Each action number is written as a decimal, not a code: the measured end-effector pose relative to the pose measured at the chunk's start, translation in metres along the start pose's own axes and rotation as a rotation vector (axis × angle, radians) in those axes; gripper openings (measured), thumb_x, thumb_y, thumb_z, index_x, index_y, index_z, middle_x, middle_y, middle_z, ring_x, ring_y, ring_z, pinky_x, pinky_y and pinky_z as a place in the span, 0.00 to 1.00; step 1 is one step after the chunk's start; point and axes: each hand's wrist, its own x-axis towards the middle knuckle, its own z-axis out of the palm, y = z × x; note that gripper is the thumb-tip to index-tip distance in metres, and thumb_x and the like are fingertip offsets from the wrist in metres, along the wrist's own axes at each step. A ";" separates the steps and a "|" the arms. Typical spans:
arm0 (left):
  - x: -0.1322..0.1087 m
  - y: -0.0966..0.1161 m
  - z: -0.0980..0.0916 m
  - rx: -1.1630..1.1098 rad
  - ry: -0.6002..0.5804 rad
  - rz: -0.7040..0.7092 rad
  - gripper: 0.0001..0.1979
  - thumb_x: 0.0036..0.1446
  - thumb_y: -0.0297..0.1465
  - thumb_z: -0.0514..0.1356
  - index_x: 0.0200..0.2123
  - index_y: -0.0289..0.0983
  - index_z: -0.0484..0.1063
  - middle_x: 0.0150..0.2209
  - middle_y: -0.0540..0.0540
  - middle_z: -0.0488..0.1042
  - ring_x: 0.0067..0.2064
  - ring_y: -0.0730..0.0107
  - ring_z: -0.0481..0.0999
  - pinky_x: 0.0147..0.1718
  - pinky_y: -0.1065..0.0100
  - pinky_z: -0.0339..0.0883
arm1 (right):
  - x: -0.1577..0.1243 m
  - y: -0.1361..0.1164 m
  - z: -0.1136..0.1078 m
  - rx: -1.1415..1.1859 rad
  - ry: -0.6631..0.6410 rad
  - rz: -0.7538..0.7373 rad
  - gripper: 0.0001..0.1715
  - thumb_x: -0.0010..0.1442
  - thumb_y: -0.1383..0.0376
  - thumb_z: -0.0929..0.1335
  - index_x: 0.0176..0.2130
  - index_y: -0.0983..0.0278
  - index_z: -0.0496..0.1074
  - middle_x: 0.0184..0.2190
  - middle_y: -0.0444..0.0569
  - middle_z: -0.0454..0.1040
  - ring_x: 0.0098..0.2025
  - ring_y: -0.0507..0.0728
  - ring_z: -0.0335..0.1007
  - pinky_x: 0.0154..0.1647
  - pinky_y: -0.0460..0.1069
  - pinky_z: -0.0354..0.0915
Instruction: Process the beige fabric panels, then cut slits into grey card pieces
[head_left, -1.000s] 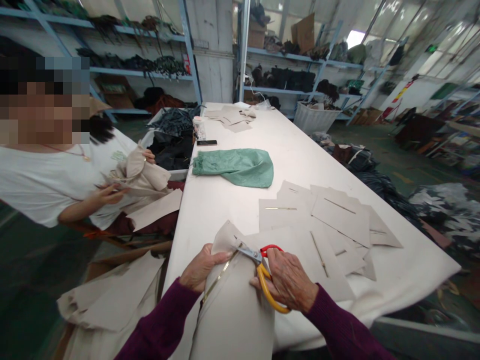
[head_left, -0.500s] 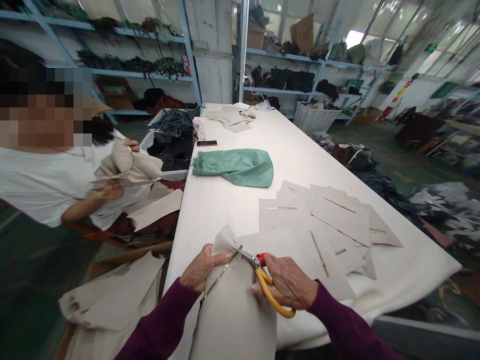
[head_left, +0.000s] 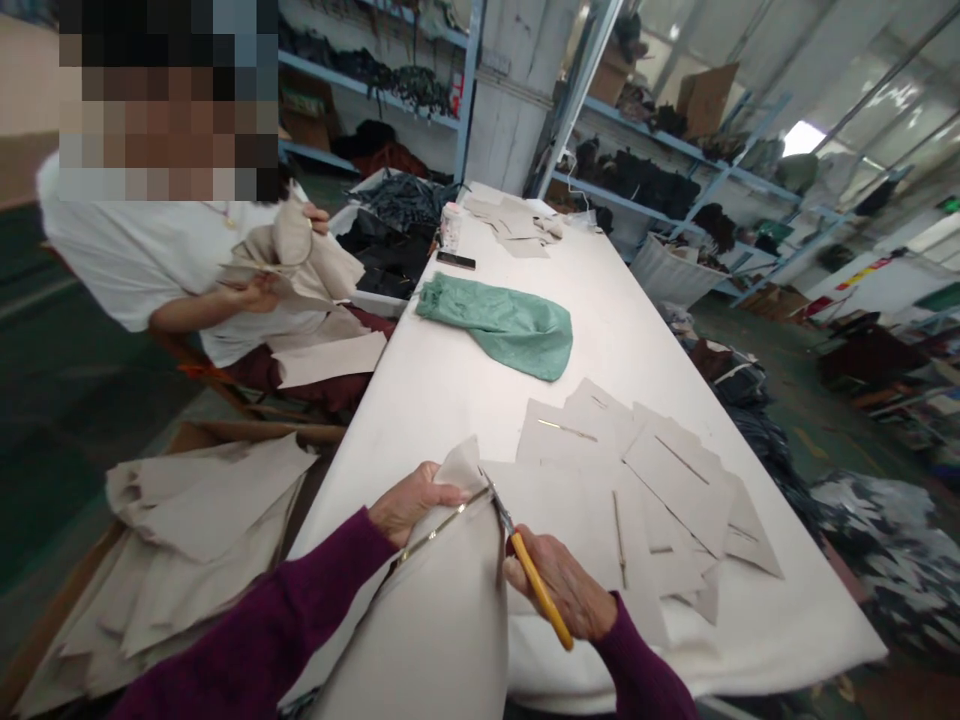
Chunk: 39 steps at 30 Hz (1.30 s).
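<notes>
My left hand [head_left: 414, 503] pinches the upper edge of a light grey fabric panel [head_left: 435, 620], which has a gold zipper [head_left: 435, 533] set across it. In my right hand [head_left: 566, 580] is a pair of scissors [head_left: 538, 590] with yellow handles. Their blades reach up to the far end of the zipper, close to my left fingertips; whether they touch the cloth I cannot tell. The panel hangs toward me over the near table edge. To the right, several similar grey panels [head_left: 679, 465] with zipper strips lie overlapping on the white table [head_left: 491, 405].
A green cloth bag [head_left: 502, 325] lies mid-table, with a phone [head_left: 456, 261] and a cup [head_left: 451, 227] behind it. At left, a seated co-worker [head_left: 187, 250] holds beige cloth. A cardboard box [head_left: 196, 434] of grey panels stands below. Dark bundles [head_left: 727, 375] lie along the right side.
The scissors have turned more upright, with their tips now at the zipper's far end beside my left fingers. The camera view has tilted and swung left, showing more of the box.
</notes>
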 end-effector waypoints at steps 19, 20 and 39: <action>0.002 -0.004 -0.012 -0.048 0.046 0.008 0.22 0.31 0.28 0.71 0.29 0.36 0.63 0.22 0.50 0.73 0.24 0.68 0.72 0.25 0.68 0.65 | 0.007 -0.018 0.002 0.090 -0.060 -0.003 0.12 0.64 0.57 0.56 0.32 0.61 0.55 0.26 0.40 0.57 0.26 0.51 0.52 0.30 0.48 0.56; 0.001 -0.003 -0.011 -0.044 0.046 0.008 0.22 0.31 0.28 0.71 0.29 0.36 0.63 0.23 0.51 0.73 0.24 0.68 0.72 0.25 0.68 0.65 | 0.006 -0.017 0.003 0.110 -0.060 -0.011 0.12 0.64 0.56 0.57 0.34 0.61 0.56 0.27 0.41 0.58 0.27 0.51 0.53 0.31 0.48 0.57; -0.009 0.003 -0.001 -0.006 -0.003 0.018 0.21 0.32 0.29 0.69 0.31 0.33 0.65 0.22 0.49 0.73 0.23 0.68 0.72 0.25 0.68 0.65 | -0.001 -0.023 0.014 -0.014 0.072 0.081 0.14 0.63 0.56 0.57 0.30 0.61 0.56 0.22 0.42 0.60 0.22 0.52 0.56 0.25 0.48 0.51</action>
